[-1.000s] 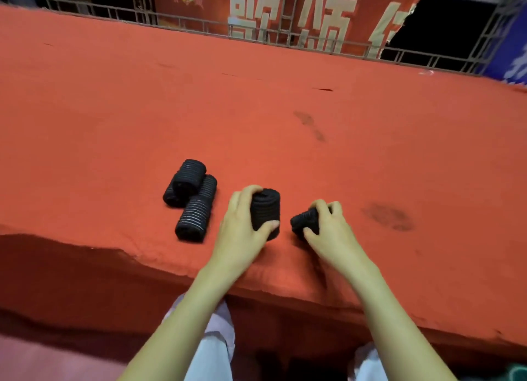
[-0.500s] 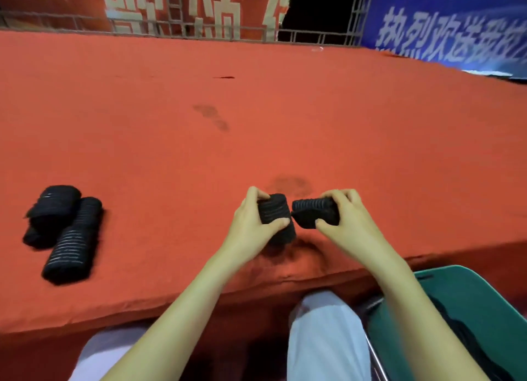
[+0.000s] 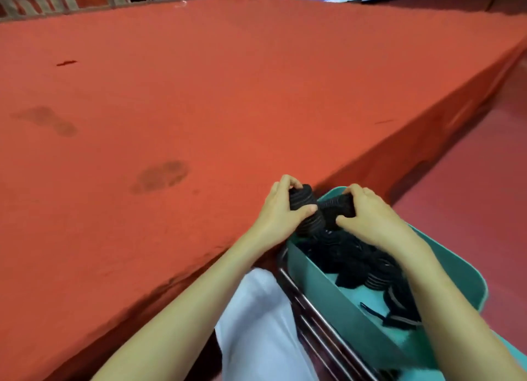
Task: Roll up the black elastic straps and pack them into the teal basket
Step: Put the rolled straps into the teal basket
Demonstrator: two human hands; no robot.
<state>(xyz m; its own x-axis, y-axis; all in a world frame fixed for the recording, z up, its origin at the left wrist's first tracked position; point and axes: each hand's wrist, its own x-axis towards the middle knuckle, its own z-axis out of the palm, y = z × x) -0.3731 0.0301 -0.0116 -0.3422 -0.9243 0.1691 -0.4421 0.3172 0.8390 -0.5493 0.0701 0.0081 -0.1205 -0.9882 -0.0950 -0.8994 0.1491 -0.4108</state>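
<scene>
**Two rolls held over the basket mouth; the way in is straight down**

Red-covered bench (image 3: 228, 95) fills the view ahead and to my left; its near edge runs diagonally past my wrists. Teal basket (image 3: 336, 300) sits below bench level on my right, close against that edge; its long axis runs from my right hip away toward the bench. Packed rolls (image 3: 356, 263) are heaped in its far half; a loose strap (image 3: 399, 319) lies unrolled on the basket floor nearer me.

Left hand (image 3: 281, 212) is curled round the left roll (image 3: 306, 210), thumb on the near side, fingers over the top; this roll stands steep and tilted, lower end pointing into the basket. Right hand (image 3: 370, 218) grips the right roll (image 3: 339, 205) from its right end; this one lies crosswise, roughly level; the two rolls touch.

Governing relation: both rolls hang above the basket's far end, so the basket lies directly beneath and slightly toward me; the right hand is fully over the mouth, the left over the far-left corner beside the bench edge. Judgement: release needs only a short descent; the left hand should shift slightly rightward to clear the wall.
</scene>
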